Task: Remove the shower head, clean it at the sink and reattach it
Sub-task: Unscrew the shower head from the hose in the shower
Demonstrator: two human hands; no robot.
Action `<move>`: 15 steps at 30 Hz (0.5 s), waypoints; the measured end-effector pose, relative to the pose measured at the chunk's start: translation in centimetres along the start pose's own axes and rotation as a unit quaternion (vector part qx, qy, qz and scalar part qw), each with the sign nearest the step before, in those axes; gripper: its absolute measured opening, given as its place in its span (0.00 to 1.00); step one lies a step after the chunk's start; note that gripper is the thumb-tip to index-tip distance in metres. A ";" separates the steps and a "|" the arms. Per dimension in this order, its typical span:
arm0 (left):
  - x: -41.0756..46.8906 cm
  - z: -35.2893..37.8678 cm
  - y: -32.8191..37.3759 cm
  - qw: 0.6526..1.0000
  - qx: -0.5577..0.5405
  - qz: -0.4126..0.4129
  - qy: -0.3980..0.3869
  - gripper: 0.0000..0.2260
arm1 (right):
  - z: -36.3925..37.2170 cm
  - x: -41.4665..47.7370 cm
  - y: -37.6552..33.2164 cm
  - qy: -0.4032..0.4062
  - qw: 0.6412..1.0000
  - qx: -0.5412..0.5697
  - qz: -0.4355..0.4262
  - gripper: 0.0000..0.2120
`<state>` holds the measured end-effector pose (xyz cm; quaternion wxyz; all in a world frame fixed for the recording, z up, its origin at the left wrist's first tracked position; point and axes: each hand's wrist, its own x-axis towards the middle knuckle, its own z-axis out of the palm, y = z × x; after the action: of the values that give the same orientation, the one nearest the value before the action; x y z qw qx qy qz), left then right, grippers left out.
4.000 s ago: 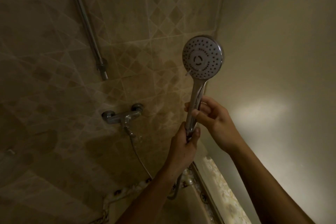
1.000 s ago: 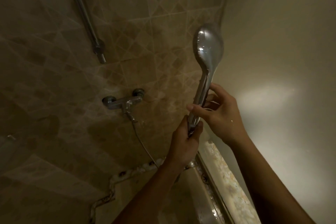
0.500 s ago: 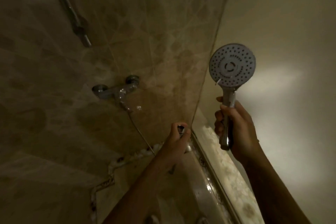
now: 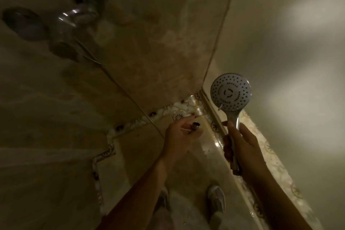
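Note:
The chrome shower head (image 4: 230, 92) is off its hose, its round spray face turned toward me. My right hand (image 4: 240, 144) grips its handle, which sticks out below my fist. My left hand (image 4: 180, 134) holds the loose metal end of the hose (image 4: 195, 125), fingers curled around it. The thin hose (image 4: 119, 86) runs from there up and left along the tiled wall to the chrome mixer tap (image 4: 67, 24). The two hands are about a hand's width apart. No sink is in view.
Beige tiled wall fills the left; a plain pale wall stands on the right, meeting it at a corner (image 4: 214, 43). A patterned border strip (image 4: 162, 112) runs along the floor edge. My feet in light shoes (image 4: 216, 200) stand on the tiled floor below.
The head has come off the hose since a second ago. My right hand has carried it right and lower; my left hand keeps the hose end. The view has tilted down toward the floor.

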<state>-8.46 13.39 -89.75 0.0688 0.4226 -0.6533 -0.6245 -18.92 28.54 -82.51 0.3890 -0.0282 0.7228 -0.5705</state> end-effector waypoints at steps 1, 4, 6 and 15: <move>1.1 1.0 -1.8 1.000 -0.017 -0.015 0.018 0.16 | 0.0 1.5 2.0 -0.003 1.000 -0.005 0.008 0.14; 4.6 4.2 -7.7 0.998 -0.033 -0.037 0.046 0.13 | -0.3 5.9 8.5 -0.010 1.000 -0.012 0.025 0.18; 7.2 6.3 -12.0 0.997 -0.035 -0.040 0.050 0.12 | -0.9 8.8 13.1 -0.009 0.999 -0.010 0.034 0.20; 17.7 15.7 -30.5 0.995 -0.018 -0.095 0.022 0.07 | -4.3 19.8 33.0 0.042 0.995 -0.078 0.047 0.10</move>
<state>-15.16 18.12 -127.46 0.0309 0.4950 -0.5974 -0.6301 -21.93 33.85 -120.74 0.3813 -0.0001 0.7814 -0.4940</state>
